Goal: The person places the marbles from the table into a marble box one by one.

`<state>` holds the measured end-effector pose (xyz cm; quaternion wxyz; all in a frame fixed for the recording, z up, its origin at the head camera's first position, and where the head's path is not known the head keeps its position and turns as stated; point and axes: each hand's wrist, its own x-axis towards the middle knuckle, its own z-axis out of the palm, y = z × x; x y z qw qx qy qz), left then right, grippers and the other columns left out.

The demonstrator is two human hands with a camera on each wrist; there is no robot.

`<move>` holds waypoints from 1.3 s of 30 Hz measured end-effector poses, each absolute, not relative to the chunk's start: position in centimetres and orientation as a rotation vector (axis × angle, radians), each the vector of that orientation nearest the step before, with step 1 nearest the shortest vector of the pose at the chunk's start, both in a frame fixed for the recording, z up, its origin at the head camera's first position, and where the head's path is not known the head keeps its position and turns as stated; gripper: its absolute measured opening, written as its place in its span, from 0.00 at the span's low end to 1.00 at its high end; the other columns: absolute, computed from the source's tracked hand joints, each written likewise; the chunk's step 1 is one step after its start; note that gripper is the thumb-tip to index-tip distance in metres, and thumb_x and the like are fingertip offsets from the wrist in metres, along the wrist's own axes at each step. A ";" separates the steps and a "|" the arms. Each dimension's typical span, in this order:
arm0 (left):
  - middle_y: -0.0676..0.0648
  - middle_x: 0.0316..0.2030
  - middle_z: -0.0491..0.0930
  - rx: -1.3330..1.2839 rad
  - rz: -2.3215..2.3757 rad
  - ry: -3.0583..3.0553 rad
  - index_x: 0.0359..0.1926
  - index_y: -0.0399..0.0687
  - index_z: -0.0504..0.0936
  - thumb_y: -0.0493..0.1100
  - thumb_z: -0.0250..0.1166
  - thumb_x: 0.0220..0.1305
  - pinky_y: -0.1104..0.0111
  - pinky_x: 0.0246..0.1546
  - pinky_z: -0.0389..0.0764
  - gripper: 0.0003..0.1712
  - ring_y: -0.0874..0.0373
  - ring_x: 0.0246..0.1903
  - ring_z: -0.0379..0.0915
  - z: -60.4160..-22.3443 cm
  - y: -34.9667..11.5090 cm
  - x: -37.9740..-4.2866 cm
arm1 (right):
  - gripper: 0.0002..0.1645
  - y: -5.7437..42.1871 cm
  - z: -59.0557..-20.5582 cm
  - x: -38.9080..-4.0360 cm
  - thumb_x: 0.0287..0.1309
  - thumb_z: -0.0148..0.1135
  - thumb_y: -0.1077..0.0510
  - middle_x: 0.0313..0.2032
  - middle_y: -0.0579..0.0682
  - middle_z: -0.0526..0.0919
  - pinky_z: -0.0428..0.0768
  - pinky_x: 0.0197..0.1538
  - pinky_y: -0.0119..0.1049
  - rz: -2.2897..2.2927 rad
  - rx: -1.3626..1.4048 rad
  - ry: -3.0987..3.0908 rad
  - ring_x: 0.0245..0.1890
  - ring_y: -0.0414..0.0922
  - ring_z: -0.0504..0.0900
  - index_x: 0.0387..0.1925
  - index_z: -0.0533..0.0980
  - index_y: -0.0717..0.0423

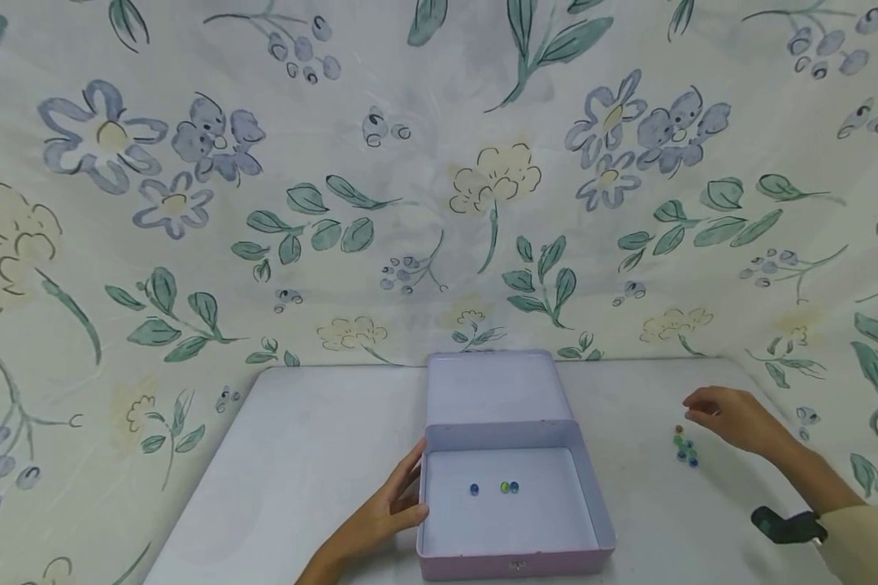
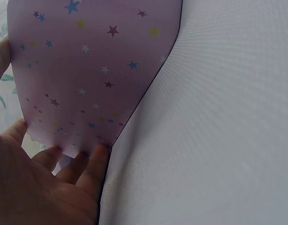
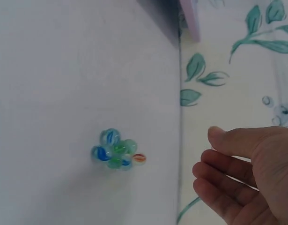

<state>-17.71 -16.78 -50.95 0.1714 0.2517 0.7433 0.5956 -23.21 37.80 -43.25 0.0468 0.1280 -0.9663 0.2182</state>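
An open lilac metal box [image 1: 515, 561] stands with its hinged lid [image 1: 493, 388] folded back. Inside it lie three glass marbles: a blue marble [image 1: 474, 489], a yellow-green marble [image 1: 505, 487] and, beside that, another blue one [image 1: 515, 487]. My left hand [image 1: 380, 512] rests against the box's left side; its fingertips touch the star-printed wall [image 2: 92, 70] in the left wrist view. Over the right part of the table, my right hand [image 1: 735, 418] hovers with loosely bent fingers and nothing visible in them. Close to it sits a cluster of several marbles [image 3: 118, 149], blue, green and one orange.
The white table [image 1: 300, 422] runs to a floral cloth [image 1: 410, 244] hanging behind it. A dark strap [image 1: 786, 526] circles my right wrist below a beige sleeve [image 1: 859, 540].
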 end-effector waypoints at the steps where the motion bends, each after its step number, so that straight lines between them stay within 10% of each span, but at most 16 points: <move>1: 0.42 0.80 0.29 0.719 1.690 2.114 0.81 0.56 0.34 0.43 0.56 0.73 0.36 0.68 0.61 0.48 0.25 0.75 0.35 -51.0 -16.8 -17.7 | 0.10 37.9 -43.5 -23.2 0.59 0.66 0.65 0.33 0.50 0.86 0.79 0.31 0.28 0.672 0.384 -2.954 0.33 0.45 0.83 0.42 0.82 0.66; 39: 0.42 0.80 0.29 0.703 1.683 2.102 0.81 0.55 0.34 0.44 0.56 0.73 0.36 0.69 0.60 0.48 0.26 0.75 0.35 -50.9 -16.8 -17.6 | 0.06 37.2 -47.3 -24.8 0.57 0.64 0.71 0.32 0.52 0.84 0.84 0.40 0.46 0.621 0.314 -3.110 0.34 0.48 0.83 0.37 0.83 0.68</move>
